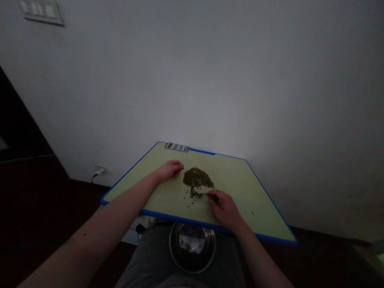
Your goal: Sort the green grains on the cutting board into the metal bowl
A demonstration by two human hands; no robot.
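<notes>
A pile of small greenish-brown beans (pixel 198 177) lies on the pale yellow tabletop (pixel 237 180), with a thin trail spilling toward the near edge. My right hand (pixel 223 206) is closed around the handle of a utensil that looks like a fork (pixel 198 196). Its pale tip is among the loose beans in front of the pile. To the left of the pile, my left hand (pixel 171 170) rests with fingers and thumb drawn together. Whatever the left fingertips may pinch is too small to tell. A shiny metal bowl (pixel 192 267) sits on my lap, with some dark contents at its bottom.
A phone-like flat device (pixel 177 147) lies at the table's far edge, against the wall (pixel 210 80). Blue trim (pixel 264 237) borders the table. One small dark sliver (pixel 252 213) lies at the right. Low on the wall, a plug (pixel 99 171) sits in a socket.
</notes>
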